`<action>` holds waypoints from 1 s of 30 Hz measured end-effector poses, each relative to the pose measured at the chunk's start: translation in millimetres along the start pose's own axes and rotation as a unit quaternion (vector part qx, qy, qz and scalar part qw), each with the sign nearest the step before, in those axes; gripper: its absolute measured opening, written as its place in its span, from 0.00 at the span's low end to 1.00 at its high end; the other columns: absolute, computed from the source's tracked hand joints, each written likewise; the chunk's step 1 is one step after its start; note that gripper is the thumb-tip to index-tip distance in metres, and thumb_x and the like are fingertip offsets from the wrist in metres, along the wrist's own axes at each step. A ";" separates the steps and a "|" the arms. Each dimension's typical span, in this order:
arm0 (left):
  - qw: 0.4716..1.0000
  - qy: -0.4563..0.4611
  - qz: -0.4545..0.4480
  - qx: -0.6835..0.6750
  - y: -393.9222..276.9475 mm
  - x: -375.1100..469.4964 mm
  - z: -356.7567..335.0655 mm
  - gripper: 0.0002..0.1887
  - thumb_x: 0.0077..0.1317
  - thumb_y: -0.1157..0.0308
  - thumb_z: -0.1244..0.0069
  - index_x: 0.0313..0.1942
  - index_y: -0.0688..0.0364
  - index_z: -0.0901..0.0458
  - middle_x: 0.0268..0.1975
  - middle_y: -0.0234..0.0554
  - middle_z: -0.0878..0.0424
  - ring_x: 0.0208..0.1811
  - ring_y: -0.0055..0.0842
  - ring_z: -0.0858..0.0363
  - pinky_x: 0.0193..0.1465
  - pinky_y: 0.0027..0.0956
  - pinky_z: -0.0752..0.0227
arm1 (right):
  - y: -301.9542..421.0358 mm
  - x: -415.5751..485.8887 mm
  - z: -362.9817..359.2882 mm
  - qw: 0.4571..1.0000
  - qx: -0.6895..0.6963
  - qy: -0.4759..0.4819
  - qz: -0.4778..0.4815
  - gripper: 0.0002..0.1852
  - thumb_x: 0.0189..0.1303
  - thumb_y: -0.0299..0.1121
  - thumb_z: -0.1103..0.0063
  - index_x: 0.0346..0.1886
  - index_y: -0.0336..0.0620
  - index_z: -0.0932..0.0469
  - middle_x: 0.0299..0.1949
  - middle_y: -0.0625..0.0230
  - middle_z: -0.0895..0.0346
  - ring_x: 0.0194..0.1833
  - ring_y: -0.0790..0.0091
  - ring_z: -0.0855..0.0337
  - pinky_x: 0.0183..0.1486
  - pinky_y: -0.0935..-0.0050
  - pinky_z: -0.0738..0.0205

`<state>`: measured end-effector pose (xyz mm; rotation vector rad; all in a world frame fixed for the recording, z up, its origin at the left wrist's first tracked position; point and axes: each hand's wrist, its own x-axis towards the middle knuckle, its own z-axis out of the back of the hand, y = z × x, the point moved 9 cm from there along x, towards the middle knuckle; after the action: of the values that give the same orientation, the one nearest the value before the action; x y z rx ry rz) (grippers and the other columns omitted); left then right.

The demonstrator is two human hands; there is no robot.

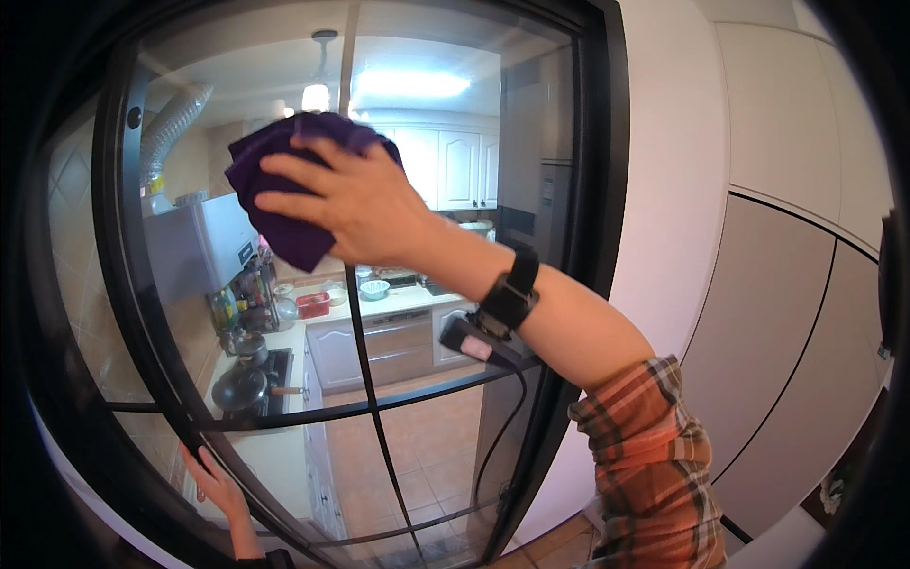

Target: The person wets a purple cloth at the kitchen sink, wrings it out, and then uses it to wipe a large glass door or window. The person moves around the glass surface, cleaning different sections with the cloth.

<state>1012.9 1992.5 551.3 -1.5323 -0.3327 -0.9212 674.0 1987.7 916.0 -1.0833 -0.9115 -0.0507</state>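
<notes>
Spread over a folded purple cloth [277, 220], my right hand [362, 203] presses it to the upper part of a glass door panel [434, 455]. The cloth covers the left upper pane and crosses a thin black glazing bar [361, 341]. Low on the left, my left hand [217, 480] grips the black door frame [174, 398] at its upright edge; part of its fingers is hidden there. A black strap with a small device [508, 302] is around my right forearm, and a cable hangs from a black block [473, 345] beside it.
Through the glass show a wok [245, 390] on a hob, a pot [250, 348], a red container [313, 304] on the counter and a range hood [202, 245]. Right of the door stand a white wall [665, 178] and tall cabinets [753, 320].
</notes>
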 end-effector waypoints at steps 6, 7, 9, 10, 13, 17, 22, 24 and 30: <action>1.000 -0.010 0.001 -0.011 13.9 4.4 8.4 0.22 0.75 0.65 0.59 0.63 0.69 0.34 0.63 0.54 0.30 0.59 0.38 0.27 0.63 0.33 0.36 | -154.8 -12.6 68.1 0.945 -0.252 -0.056 -0.198 0.32 0.49 0.39 0.39 0.62 0.64 0.31 0.66 0.68 0.39 0.68 0.55 0.44 0.58 0.48 0.44; 1.000 -0.010 0.005 -0.029 15.7 4.7 8.5 0.22 0.74 0.65 0.59 0.63 0.69 0.34 0.62 0.53 0.30 0.59 0.37 0.27 0.62 0.33 0.35 | -171.5 -26.3 79.7 0.928 -0.294 -0.051 -0.222 0.32 0.55 0.41 0.42 0.66 0.60 0.35 0.69 0.64 0.42 0.70 0.52 0.47 0.62 0.48 0.49; 0.997 -0.001 0.012 -0.073 17.3 4.4 6.9 0.22 0.74 0.65 0.58 0.63 0.68 0.33 0.62 0.52 0.29 0.58 0.34 0.26 0.59 0.31 0.33 | -204.9 -60.1 97.9 0.893 -0.318 0.015 -0.319 0.35 0.57 0.36 0.46 0.70 0.51 0.43 0.71 0.59 0.46 0.72 0.53 0.50 0.66 0.51 0.49; 0.998 -0.007 0.011 -0.067 16.7 3.5 8.2 0.22 0.74 0.64 0.58 0.63 0.68 0.33 0.61 0.52 0.29 0.57 0.33 0.26 0.58 0.31 0.33 | -206.7 -77.8 106.8 0.890 -0.302 -0.006 -0.341 0.34 0.59 0.37 0.47 0.70 0.52 0.42 0.71 0.58 0.46 0.72 0.54 0.50 0.65 0.51 0.48; 0.996 0.006 0.020 -0.082 14.9 4.0 4.8 0.22 0.75 0.63 0.59 0.62 0.68 0.32 0.59 0.51 0.27 0.56 0.33 0.25 0.57 0.30 0.32 | -183.2 -119.1 115.9 0.914 -0.245 -0.068 -0.316 0.32 0.58 0.41 0.44 0.68 0.56 0.37 0.71 0.60 0.45 0.72 0.49 0.50 0.65 0.48 0.52; 0.997 0.002 0.013 -0.079 7.8 5.0 6.3 0.22 0.75 0.63 0.59 0.61 0.69 0.32 0.59 0.52 0.26 0.57 0.34 0.26 0.59 0.30 0.34 | -110.1 -205.3 97.2 0.916 -0.229 -0.023 -0.328 0.32 0.58 0.38 0.45 0.69 0.52 0.37 0.72 0.57 0.46 0.72 0.47 0.50 0.66 0.47 0.55; 0.998 -0.010 0.001 -0.065 1.8 4.2 7.4 0.22 0.74 0.62 0.58 0.61 0.69 0.31 0.59 0.53 0.26 0.57 0.35 0.26 0.59 0.32 0.33 | 32.7 -348.3 55.4 0.856 -0.180 0.093 -0.476 0.33 0.60 0.45 0.52 0.69 0.44 0.39 0.73 0.49 0.51 0.73 0.39 0.55 0.63 0.40 0.54; 0.995 -0.007 0.011 -0.103 3.5 4.7 6.6 0.22 0.74 0.62 0.57 0.61 0.67 0.31 0.58 0.53 0.25 0.55 0.35 0.24 0.57 0.33 0.30 | 105.5 -381.7 40.5 0.861 -0.122 0.132 -0.476 0.36 0.49 0.41 0.41 0.65 0.43 0.35 0.70 0.47 0.47 0.71 0.33 0.54 0.59 0.35 0.51; 0.997 0.003 0.001 -0.077 2.9 7.5 8.7 0.22 0.74 0.61 0.57 0.62 0.66 0.31 0.56 0.50 0.23 0.53 0.31 0.22 0.54 0.30 0.30 | 190.1 -378.4 21.3 0.944 0.054 0.289 -0.150 0.28 0.51 0.31 0.46 0.58 0.74 0.25 0.54 0.83 0.27 0.53 0.67 0.29 0.44 0.68 0.31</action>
<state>1022.8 1997.7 555.3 -1.6711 -0.2608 -0.9675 501.5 1955.7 530.0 -0.7544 -0.5286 -0.5394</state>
